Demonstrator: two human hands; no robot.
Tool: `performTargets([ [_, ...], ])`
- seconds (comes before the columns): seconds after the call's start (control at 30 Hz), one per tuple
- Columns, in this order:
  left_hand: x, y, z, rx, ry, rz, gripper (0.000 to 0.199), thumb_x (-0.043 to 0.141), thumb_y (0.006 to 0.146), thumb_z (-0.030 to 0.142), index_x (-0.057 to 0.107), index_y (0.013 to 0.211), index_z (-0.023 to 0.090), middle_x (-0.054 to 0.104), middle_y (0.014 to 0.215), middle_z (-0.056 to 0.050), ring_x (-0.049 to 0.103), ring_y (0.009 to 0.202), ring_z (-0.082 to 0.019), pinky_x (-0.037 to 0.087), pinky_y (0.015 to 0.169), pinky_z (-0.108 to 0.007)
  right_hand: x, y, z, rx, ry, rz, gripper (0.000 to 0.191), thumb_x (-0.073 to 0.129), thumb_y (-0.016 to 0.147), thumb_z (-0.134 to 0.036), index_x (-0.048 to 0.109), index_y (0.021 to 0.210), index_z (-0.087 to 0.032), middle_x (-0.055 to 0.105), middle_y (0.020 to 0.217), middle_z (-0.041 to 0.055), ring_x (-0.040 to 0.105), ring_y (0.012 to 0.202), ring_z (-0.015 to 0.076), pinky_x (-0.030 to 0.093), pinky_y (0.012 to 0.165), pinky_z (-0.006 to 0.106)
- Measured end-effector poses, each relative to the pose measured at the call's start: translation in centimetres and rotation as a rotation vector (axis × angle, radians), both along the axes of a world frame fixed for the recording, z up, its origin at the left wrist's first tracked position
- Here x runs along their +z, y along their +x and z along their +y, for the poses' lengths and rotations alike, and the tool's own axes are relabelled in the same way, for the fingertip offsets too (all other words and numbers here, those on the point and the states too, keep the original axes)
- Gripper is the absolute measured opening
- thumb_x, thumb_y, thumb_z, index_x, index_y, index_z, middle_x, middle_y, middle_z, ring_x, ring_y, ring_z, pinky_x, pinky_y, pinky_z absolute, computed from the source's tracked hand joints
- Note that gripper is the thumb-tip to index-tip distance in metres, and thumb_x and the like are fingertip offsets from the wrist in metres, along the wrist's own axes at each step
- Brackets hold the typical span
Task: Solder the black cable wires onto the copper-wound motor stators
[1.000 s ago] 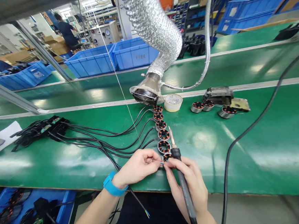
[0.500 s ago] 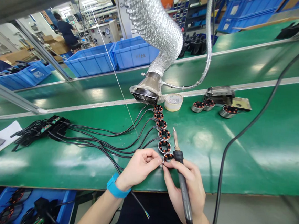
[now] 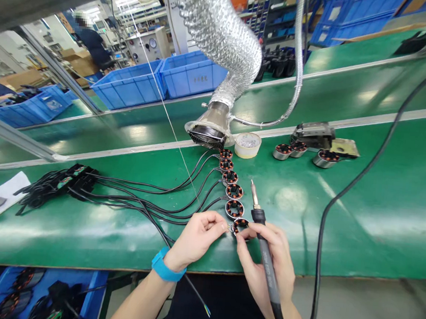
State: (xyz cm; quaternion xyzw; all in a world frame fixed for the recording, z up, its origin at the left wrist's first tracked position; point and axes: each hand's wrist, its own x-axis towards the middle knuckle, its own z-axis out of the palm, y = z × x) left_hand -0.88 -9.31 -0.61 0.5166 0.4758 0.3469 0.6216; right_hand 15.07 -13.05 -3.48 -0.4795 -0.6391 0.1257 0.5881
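My right hand [image 3: 273, 262] holds a soldering iron [image 3: 268, 267], its bare metal tip pointing up and away from me. The thumb and fingers of that hand also touch the nearest motor stator [image 3: 240, 224], a ring with copper windings. Close to its left side, my left hand [image 3: 201, 235], with a blue band on the wrist, is closed in a pinch on thin wire ends [image 3: 229, 227], mostly hidden by the fingertips. Several more stators [image 3: 234, 209] run in a line away from me, with black cables [image 3: 161, 207] leading left. One loose cable end [image 3: 206, 310] shows coloured wires below the bench edge.
A fume extractor hood [image 3: 210, 127] on a silver duct [image 3: 226, 37] hangs behind the row, beside a round tub [image 3: 247, 146]. More stators [image 3: 325, 159] stand at right near a metal holder [image 3: 314, 134]. The iron's cord [image 3: 321, 227] arcs at right. Blue crates [image 3: 130, 88] stand behind.
My right hand and the soldering iron have shifted slightly right, the fingers drawing back a little so more of the nearest stator shows. My left hand has barely moved.
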Motion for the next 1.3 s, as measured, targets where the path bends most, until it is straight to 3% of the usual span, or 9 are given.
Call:
performTargets([
  [0.23,-0.5,-0.1,0.2,-0.037,-0.068,-0.061,0.038,0.071,0.084,0.048,0.064,0.077,0.011,0.056,0.07,0.001,0.04,0.061,-0.008,0.033,0.061,-0.022,-0.2,0.0,0.4,-0.009,-0.002,-0.018,0.029,0.063,0.094,-0.012,0.057,0.121,-0.02,0.065,0.084,0.0021,0.06,0.095,0.0235,0.051,0.089,0.039],
  [0.5,-0.7,-0.2,0.2,-0.048,-0.075,-0.086,0.039,0.072,0.083,0.05,0.064,0.076,0.012,0.057,0.071,0.0,0.041,0.06,-0.008,0.031,0.059,-0.022,-1.3,1.3,-1.2,-0.004,0.06,0.055,0.028,0.066,0.091,-0.006,0.063,0.115,-0.02,0.068,0.097,0.0064,0.064,0.095,0.023,0.054,0.084,0.04],
  [0.63,-0.9,-0.3,0.2,-0.06,-0.085,-0.079,0.04,0.072,0.082,0.05,0.063,0.075,0.012,0.056,0.07,0.0,0.039,0.059,-0.007,0.03,0.058,-0.022,-2.7,2.3,-2.2,0.019,0.161,0.167,0.015,0.059,0.095,-0.012,0.063,0.107,-0.02,0.063,0.077,0.002,0.063,0.071,0.0192,0.056,0.071,0.04],
  [0.7,-0.9,-0.3,0.2,-0.066,-0.094,-0.08,0.039,0.072,0.082,0.05,0.062,0.075,0.012,0.057,0.07,0.0,0.038,0.058,-0.007,0.029,0.057,-0.022,-3.4,2.5,-2.4,0.047,0.239,0.236,0.009,0.052,0.099,-0.019,0.061,0.1,-0.019,0.054,0.064,-0.0022,0.055,0.052,0.0152,0.056,0.062,0.039],
  [0.8,-0.8,-0.3,0.3,-0.064,-0.091,-0.064,0.039,0.072,0.082,0.049,0.062,0.074,0.012,0.056,0.069,0.0,0.038,0.058,-0.007,0.029,0.057,-0.022,-4.3,2.4,-2.5,0.071,0.317,0.263,0.015,0.045,0.099,-0.021,0.058,0.092,-0.02,0.044,0.055,-0.0058,0.041,0.039,0.0112,0.051,0.049,0.033],
  [1.0,-0.6,-0.3,0.3,-0.054,-0.08,-0.045,0.039,0.071,0.082,0.05,0.062,0.074,0.012,0.054,0.067,0.001,0.038,0.058,-0.007,0.03,0.058,-0.022,-5.1,2.5,-2.5,0.149,0.329,0.214,0.016,0.046,0.095,-0.016,0.061,0.098,-0.02,0.045,0.057,-0.0052,0.04,0.041,0.0114,0.051,0.049,0.031],
  [1.3,-0.5,-0.2,0.3,-0.053,-0.077,-0.045,0.039,0.071,0.082,0.049,0.063,0.073,0.012,0.053,0.066,0.001,0.038,0.057,-0.008,0.03,0.057,-0.022,-4.4,3.0,-2.5,0.205,0.269,0.107,0.02,0.048,0.091,-0.014,0.062,0.103,-0.02,0.048,0.059,-0.0047,0.045,0.042,0.0117,0.054,0.051,0.032],
])
